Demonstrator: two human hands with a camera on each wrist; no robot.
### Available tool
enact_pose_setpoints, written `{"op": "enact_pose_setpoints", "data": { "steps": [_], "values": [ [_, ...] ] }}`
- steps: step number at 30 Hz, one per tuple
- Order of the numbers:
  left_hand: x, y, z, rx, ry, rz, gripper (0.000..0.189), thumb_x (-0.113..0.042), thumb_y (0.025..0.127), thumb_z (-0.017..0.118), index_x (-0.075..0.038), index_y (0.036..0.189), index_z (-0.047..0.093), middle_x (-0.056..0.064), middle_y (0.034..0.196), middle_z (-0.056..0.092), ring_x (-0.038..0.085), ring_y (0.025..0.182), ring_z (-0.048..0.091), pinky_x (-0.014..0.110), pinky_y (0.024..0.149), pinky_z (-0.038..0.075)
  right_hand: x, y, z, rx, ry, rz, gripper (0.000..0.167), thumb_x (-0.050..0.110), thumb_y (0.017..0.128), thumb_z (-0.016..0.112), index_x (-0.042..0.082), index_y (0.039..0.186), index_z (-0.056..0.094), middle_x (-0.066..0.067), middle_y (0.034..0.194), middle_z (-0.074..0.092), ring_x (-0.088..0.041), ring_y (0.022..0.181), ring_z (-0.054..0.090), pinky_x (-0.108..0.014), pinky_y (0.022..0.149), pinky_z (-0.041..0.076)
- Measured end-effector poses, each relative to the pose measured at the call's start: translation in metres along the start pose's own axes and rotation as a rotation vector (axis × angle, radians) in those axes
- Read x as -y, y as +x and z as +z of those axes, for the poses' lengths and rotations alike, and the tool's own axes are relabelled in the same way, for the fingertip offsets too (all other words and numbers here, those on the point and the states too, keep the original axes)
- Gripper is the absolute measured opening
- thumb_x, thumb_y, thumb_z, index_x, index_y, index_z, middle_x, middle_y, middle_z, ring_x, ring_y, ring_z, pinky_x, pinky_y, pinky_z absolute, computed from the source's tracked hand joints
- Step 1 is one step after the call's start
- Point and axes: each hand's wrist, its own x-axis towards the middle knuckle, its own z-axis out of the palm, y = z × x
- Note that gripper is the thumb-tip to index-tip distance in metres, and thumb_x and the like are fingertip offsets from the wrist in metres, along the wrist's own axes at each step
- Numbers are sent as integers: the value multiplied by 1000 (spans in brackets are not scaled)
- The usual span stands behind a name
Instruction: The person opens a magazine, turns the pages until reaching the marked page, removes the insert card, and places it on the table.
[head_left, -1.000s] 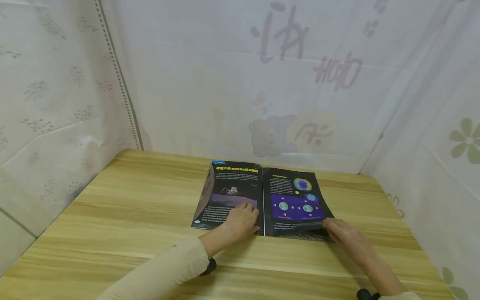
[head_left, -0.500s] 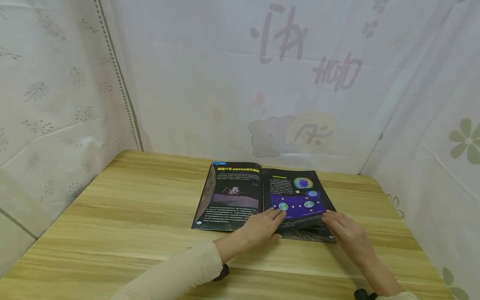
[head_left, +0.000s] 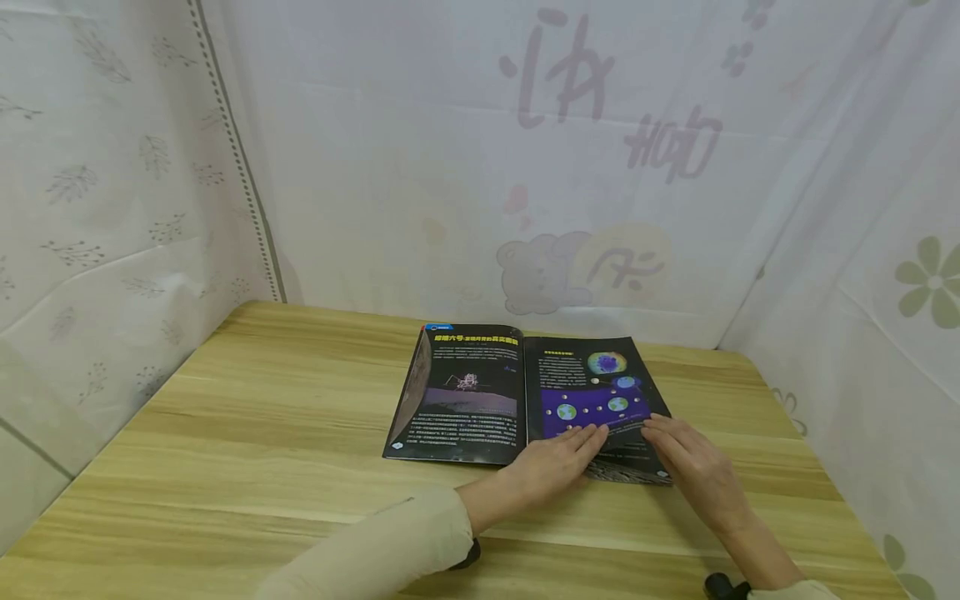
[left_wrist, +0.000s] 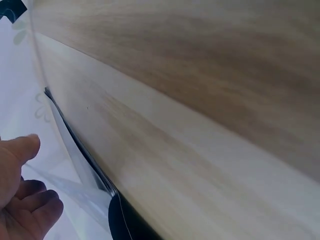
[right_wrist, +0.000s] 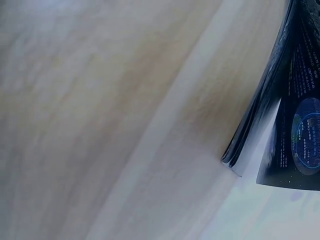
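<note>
Two bare hands at the mag, both on its R side. R hand [head_left: 697, 471] grips the raised pg [head_left: 592, 408] by its lower outer edge, fingers on top; thumb hidden in head view. L hand [head_left: 551, 467] grips nothing I can see: fingers stretched over btm edge of same pg, pointing toward R hand, fingertips near but apart from it; how hard it presses, can't tell. L wrist cam has thumb & loosely bent fingers at lower L.

Pg's btm outer part is bowed up; next pg [head_left: 633, 468] peeks out below, w/ grey texture along its btm. R wrist cam: clear gap btwn raised pg & stack beneath; R hand out of that view.

Mag [head_left: 521, 400] lies spread flat on wood-look table [head_left: 247, 467], toward the far edge, a bit R of ctr. L pg [head_left: 450, 433]: black, yellow headline, white text, pic of spacecraft on grey-purple ground. Raised pg: black too, w/ purple panel of globes + rainbow-coloured ball upper R.

Further out: L sleeve [head_left: 382, 542], pale, & R sleeve [head_left: 795, 591], same colour, just in frame; black wrist gear [head_left: 726, 587] by each cuff.

Behind table, white cloth [head_left: 375, 167] w/ faint bear print [head_left: 543, 271] & lettering. L-side cloth [head_left: 112, 258] has grey sprigs; R-side cloth [head_left: 862, 350] has green flower.
</note>
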Motion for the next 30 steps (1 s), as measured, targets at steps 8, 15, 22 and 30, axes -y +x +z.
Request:
{"op": "enact_pose_setpoints", "data": {
  "steps": [8,15,22,30],
  "values": [
    [-5,10,0,14,-22,-13,56,-9,98,46,-11,149,24,4,149,37,13,131,43,22,93,48,2,4,1,-19,7,-12,42,26,103,35,4,95,70,-11,101,69,-28,88,66,-16,104,36],
    [-6,11,1,-37,13,2,55,-10,96,50,-12,147,30,4,145,43,12,128,47,21,91,49,2,7,-1,-33,10,-14,42,24,103,34,1,97,70,-11,104,69,-22,101,64,-15,104,35],
    [-5,9,2,-83,35,17,56,-8,94,52,-12,146,32,3,144,45,12,127,48,20,83,52,-3,4,-7,-54,10,66,42,24,103,35,-5,113,63,-20,113,64,-10,129,45,-15,105,34],
    [-4,6,1,-103,24,17,64,-6,93,53,-11,149,24,4,145,43,13,127,48,20,83,53,-3,-15,-8,140,55,336,40,19,95,54,-4,128,54,-28,123,56,-27,126,48,-8,107,22]
  ]
}}
